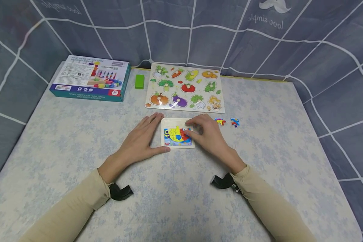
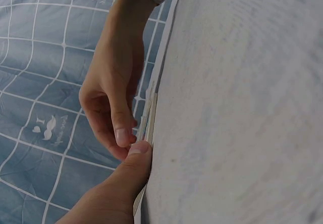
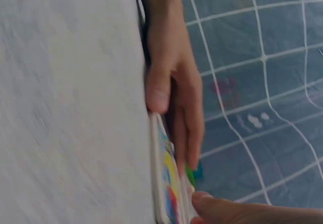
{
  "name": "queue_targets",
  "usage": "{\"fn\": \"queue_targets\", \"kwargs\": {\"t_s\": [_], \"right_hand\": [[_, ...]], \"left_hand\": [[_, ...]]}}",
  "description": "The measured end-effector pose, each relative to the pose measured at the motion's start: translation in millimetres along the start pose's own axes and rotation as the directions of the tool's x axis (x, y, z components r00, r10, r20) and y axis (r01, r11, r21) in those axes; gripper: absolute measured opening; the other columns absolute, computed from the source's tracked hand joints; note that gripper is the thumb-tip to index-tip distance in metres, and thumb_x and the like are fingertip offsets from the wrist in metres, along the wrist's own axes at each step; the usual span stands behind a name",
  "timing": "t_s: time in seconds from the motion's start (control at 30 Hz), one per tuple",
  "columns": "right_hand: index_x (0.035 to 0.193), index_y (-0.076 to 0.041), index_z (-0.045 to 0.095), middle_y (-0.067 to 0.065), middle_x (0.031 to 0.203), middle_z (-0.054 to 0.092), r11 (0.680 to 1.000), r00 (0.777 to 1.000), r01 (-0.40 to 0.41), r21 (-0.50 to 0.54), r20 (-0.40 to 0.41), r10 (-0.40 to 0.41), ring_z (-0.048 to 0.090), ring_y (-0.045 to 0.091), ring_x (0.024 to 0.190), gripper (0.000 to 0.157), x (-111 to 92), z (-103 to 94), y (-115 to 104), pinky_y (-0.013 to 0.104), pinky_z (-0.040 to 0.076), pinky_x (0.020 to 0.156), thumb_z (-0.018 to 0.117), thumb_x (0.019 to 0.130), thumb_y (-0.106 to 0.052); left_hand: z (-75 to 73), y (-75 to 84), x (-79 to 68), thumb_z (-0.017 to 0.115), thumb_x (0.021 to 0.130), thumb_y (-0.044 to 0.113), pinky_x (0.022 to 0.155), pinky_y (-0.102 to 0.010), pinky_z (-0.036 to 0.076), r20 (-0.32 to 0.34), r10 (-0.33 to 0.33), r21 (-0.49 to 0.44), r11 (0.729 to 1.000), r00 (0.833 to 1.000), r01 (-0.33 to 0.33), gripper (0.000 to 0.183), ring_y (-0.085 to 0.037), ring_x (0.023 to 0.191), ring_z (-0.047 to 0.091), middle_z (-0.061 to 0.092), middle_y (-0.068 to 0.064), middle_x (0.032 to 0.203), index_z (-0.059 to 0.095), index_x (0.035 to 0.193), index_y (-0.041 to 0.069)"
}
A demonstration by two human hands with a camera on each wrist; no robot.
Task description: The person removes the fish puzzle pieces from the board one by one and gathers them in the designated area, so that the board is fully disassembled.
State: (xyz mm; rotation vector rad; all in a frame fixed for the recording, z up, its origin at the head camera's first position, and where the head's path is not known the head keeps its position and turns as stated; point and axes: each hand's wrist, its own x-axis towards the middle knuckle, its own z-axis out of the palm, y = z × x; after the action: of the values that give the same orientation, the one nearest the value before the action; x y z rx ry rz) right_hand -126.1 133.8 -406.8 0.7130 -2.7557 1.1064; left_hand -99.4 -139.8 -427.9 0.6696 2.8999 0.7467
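Note:
A small wooden jigsaw puzzle (image 1: 177,147) lies mid-table, a yellow and red sea picture in its lower part and bare wood along its top. My left hand (image 1: 140,139) lies along its left side with fingers extended, the thumb at the lower left corner of the frame. Over the right side of the puzzle, my right hand (image 1: 210,134) bends its fingers, thumb by the red part and index finger above it with a gap between. Nothing shows between these fingertips. Two loose jigsaw pieces, one yellow and red (image 1: 219,121) and one blue and red (image 1: 234,121), lie right of that hand.
Behind the puzzle lies a vegetable peg board (image 1: 184,88). A green block (image 1: 139,82) sits left of the board, and a boxed beads set (image 1: 90,79) stands at the back left. A grey checked curtain (image 1: 169,37) hangs along the table's back edge.

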Motion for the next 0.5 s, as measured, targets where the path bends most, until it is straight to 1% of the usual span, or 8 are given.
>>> {"fn": "queue_targets", "kwargs": {"t_s": [0.1,0.17,0.23,0.3,0.37,0.5], "right_hand": [[0.112,-0.007,0.080,0.006,0.113,0.070,1.000,1.000,-0.003,0.008,0.002,0.003,0.060,0.022,0.094,0.032,-1,10.8,-6,0.034,0.048,0.077,0.088,0.088,-0.026],[0.111,-0.007,0.080,0.005,0.112,0.067,1.000,1.000,-0.002,0.017,-0.016,0.002,0.057,0.020,0.085,0.033,-3,15.8,-7,0.031,0.047,0.071,0.089,0.087,-0.027],[0.112,-0.007,0.080,0.005,0.111,0.066,1.000,1.000,0.005,0.031,-0.026,-0.004,0.055,0.018,0.078,0.034,-5,19.2,-7,0.029,0.046,0.068,0.090,0.086,-0.027],[0.113,-0.007,0.079,0.006,0.111,0.066,0.999,1.000,0.013,0.039,-0.028,-0.012,0.054,0.016,0.077,0.036,-7,22.0,-7,0.028,0.046,0.067,0.090,0.086,-0.027],[0.115,-0.007,0.078,0.006,0.112,0.065,0.999,1.000,0.015,0.039,-0.020,-0.014,0.053,0.015,0.076,0.037,-8,24.5,-7,0.028,0.046,0.066,0.090,0.086,-0.028],[0.117,-0.007,0.078,0.007,0.113,0.065,0.999,1.000,-0.003,0.054,-0.006,0.003,0.052,0.016,0.077,0.038,-12,28.4,-9,0.027,0.045,0.066,0.090,0.087,-0.027]], "left_hand": [[0.2,-1.6,0.5,0.076,0.086,0.066,0.133,-0.054,0.017,-0.020,0.061,0.013,0.998,0.998,-0.061,0.109,-0.032,0.163,0.020,0.028,-0.010,0.174,0.025,0.169,0.018],[0.0,-2.6,0.9,0.075,0.088,0.064,0.134,-0.052,0.015,-0.039,0.112,0.028,0.993,0.993,-0.111,0.100,-0.032,0.163,0.021,0.031,-0.009,0.173,0.033,0.167,0.021],[-1.0,-2.9,1.3,0.075,0.089,0.062,0.135,-0.051,0.012,-0.054,0.154,0.032,0.988,0.987,-0.152,0.091,-0.031,0.163,0.021,0.033,-0.009,0.172,0.042,0.163,0.021],[-2.1,-3.2,1.0,0.077,0.088,0.060,0.134,-0.052,0.012,-0.071,0.175,0.027,0.984,0.982,-0.173,0.084,-0.031,0.162,0.023,0.034,-0.010,0.172,0.050,0.158,0.021],[-2.8,-3.3,0.0,0.079,0.087,0.059,0.134,-0.053,0.012,-0.080,0.181,0.015,0.983,0.980,-0.181,0.081,-0.031,0.162,0.024,0.036,-0.010,0.171,0.056,0.154,0.020],[-2.3,-4.0,-3.0,0.081,0.086,0.056,0.133,-0.057,0.014,-0.091,0.202,0.009,0.979,0.975,-0.202,0.076,-0.031,0.160,0.028,0.040,-0.009,0.169,0.060,0.151,0.020]]}}
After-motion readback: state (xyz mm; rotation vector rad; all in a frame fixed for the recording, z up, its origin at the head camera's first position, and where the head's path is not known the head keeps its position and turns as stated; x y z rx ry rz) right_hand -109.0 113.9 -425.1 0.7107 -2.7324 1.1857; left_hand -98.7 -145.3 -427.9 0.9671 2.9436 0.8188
